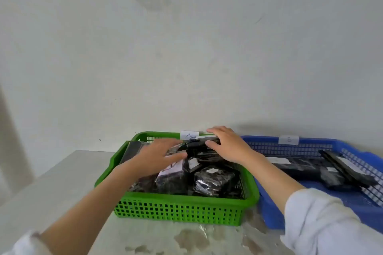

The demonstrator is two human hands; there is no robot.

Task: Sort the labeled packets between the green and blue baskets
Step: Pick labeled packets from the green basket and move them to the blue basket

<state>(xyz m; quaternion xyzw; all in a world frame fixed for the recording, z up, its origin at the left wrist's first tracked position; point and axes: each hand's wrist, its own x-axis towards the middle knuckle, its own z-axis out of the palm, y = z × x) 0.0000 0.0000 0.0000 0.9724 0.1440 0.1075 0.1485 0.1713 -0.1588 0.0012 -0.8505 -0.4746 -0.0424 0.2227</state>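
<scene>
Head view: both forearms reach over a pale desk [62,182] toward two baskets against a white wall [186,47].
Green basket [178,207]: centre, tagged "A" on its far rim, heaped with black labeled packets [213,180].
Blue basket [269,211]: touching the green one's right side, its far tag unreadable; several dark packets [342,170] lie flat inside.
Left hand [157,157]: blurred, low over the heap's left side, fingers spread; grip cannot be told.
Right hand [228,145]: at the heap's far edge, fingers and thumb curled around the topmost packet [199,145].
Obstruction: hands hide the heap's middle.
Sleeves [323,223]: white, pushed up.
</scene>
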